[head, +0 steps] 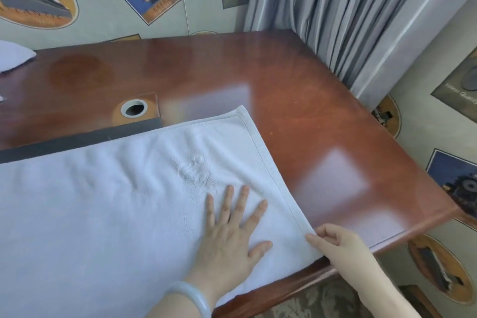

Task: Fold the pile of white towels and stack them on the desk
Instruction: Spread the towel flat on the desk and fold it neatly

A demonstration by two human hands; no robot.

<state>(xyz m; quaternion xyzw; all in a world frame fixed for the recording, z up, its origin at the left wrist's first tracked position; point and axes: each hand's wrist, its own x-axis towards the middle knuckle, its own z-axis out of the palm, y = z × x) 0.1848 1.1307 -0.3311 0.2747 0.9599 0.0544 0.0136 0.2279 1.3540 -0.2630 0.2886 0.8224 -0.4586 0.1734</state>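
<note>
A large white towel (108,201) lies spread flat over the near left part of the reddish wooden desk (322,116). My left hand (232,235) lies flat on the towel near its right edge, fingers straight and spread, a pale bangle on the wrist. My right hand (335,242) pinches the towel's near right corner at the desk's front edge. A raised woven mark shows in the towel just beyond my left fingers.
A round cable hole (134,108) and a dark strip (82,139) sit behind the towel. More white cloth (13,58) shows at the far left edge. Grey curtains (348,13) hang at the desk's back right corner. Poster-covered walls surround the desk.
</note>
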